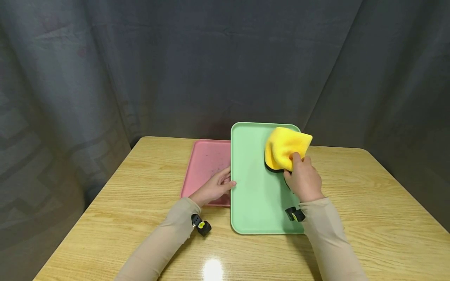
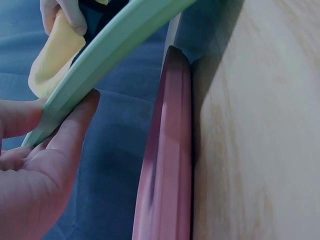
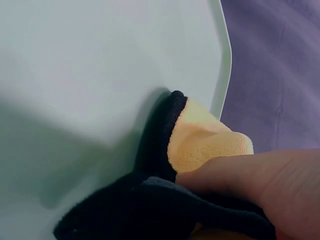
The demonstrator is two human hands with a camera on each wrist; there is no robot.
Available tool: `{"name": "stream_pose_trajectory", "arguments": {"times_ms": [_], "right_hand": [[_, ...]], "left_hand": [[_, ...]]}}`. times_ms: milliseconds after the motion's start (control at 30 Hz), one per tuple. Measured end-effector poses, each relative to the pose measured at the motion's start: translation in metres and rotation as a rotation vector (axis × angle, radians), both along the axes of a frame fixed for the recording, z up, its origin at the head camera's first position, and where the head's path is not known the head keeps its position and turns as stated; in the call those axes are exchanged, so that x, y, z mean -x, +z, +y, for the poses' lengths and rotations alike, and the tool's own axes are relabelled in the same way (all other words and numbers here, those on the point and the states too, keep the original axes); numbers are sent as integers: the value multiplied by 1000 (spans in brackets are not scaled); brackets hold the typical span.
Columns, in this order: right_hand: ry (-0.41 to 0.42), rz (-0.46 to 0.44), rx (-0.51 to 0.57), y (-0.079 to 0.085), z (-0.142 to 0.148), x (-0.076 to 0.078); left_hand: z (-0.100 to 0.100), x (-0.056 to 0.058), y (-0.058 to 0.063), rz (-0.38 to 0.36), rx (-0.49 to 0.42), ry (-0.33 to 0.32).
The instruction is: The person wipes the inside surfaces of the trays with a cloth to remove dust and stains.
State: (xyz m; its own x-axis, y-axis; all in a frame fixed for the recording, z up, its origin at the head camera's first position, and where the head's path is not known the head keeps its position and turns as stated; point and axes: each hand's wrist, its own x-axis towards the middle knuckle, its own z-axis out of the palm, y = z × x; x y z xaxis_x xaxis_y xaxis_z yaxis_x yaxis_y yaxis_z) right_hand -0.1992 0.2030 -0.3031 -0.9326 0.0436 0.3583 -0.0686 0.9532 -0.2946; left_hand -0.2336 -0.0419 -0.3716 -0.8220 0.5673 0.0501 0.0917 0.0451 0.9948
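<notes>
A light green tray [image 1: 254,203] is held up off the table, its inner face toward the head camera. My left hand [image 1: 216,187] grips its left edge; in the left wrist view the thumb lies on one side of the rim and the fingers [image 2: 82,117] on the other. In my right hand [image 1: 305,179] is a yellow cloth [image 1: 286,146] with a black underside, bunched between thumb and fingers, against the upper right of the tray's inner face. The right wrist view shows the cloth's dark border [image 3: 170,135] touching the tray.
A pink tray [image 1: 207,156] with dark smudges lies on the wooden table [image 1: 147,183], partly hidden behind the green tray and left hand. Dark grey curtains [image 1: 225,70] hang behind the table and at both sides.
</notes>
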Motion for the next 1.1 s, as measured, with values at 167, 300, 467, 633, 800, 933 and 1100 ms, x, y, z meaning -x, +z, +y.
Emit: {"name": "stream_pose_trajectory", "arguments": {"times_ms": [167, 300, 467, 633, 800, 933, 1100], "right_hand": [[10, 3, -9, 0, -4, -1], [27, 29, -18, -2, -9, -2], [57, 62, -29, -6, -17, -3], [80, 84, -31, -9, -26, -4], [103, 102, -30, -13, -38, -6], [126, 114, -51, -17, -48, -8], [163, 151, -72, -22, -58, -11]], "left_hand": [[0, -1, 1, 2, 8, 10], [0, -1, 1, 4, 1, 8], [0, 0, 1, 4, 0, 8], [-1, 0, 0, 8, -1, 9], [-1, 0, -1, 5, -5, -1], [-2, 0, -1, 1, -10, 3], [-2, 0, -1, 11, -15, 3]]}}
